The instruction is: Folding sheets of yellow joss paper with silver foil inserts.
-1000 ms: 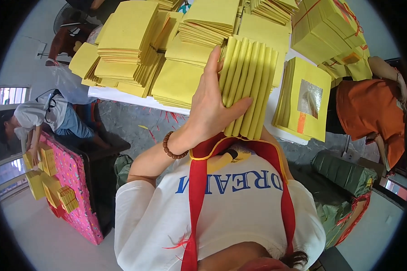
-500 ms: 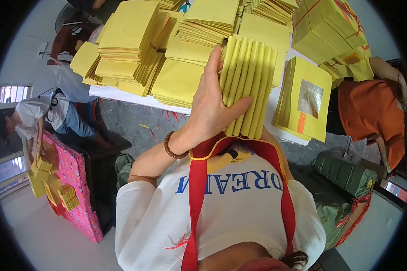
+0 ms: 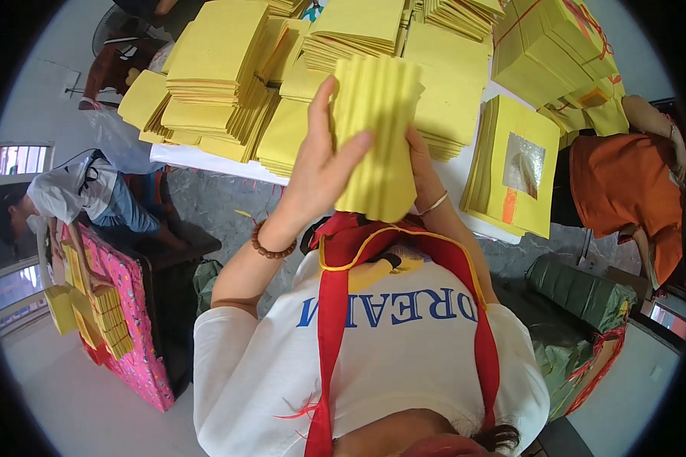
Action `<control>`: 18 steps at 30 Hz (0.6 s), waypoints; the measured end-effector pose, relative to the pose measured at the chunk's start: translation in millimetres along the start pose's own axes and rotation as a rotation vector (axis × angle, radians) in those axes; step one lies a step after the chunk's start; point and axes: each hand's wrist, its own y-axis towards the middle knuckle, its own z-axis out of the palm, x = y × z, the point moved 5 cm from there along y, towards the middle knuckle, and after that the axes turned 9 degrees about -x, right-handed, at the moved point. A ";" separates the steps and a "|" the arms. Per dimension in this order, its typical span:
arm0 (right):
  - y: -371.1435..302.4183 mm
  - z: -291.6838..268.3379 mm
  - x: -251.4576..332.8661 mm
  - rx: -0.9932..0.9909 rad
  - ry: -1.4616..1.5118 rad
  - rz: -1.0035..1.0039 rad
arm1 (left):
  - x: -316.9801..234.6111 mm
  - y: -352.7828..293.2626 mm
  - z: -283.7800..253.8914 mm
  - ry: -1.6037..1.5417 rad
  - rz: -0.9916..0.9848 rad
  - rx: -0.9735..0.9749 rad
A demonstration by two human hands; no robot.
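Note:
A bundle of folded yellow paper packets [image 3: 381, 129] is held up between my two hands, in front of my chest. Its ridged folds run lengthwise and look slightly blurred. My left hand [image 3: 318, 164], with a brown bead bracelet at the wrist, grips the bundle's left side, the thumb lying across its face. On the right edge, my right hand [image 3: 427, 174] holds the bundle; most of its fingers are hidden behind the paper. Stacks of flat yellow paper [image 3: 213, 49] lie on the table beyond.
The white-covered table [image 3: 229, 161] carries several yellow stacks. At its right lies a packet with a silvery patch [image 3: 524, 164]. Tied yellow bundles [image 3: 545, 57] are piled farther right. One person works at a pink-covered table [image 3: 141, 335] on the left; another person in orange [image 3: 625, 194] is at right.
The bundle has shifted left and turned so its face shows more broadly. My right hand has come into view at its right edge. The person at left has reached over the bundles there.

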 end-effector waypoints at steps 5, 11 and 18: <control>5.8 25.2 13.5 -0.188 -0.258 -0.138 | 11.7 11.5 -23.0 0.021 -0.006 -0.002; 6.2 61.2 13.6 -0.281 -0.569 -0.305 | 47.5 42.3 -58.8 -0.348 -0.242 -0.076; 6.2 63.7 -6.3 -0.269 -0.634 -0.220 | 77.2 63.3 -87.8 -0.540 -0.423 -0.050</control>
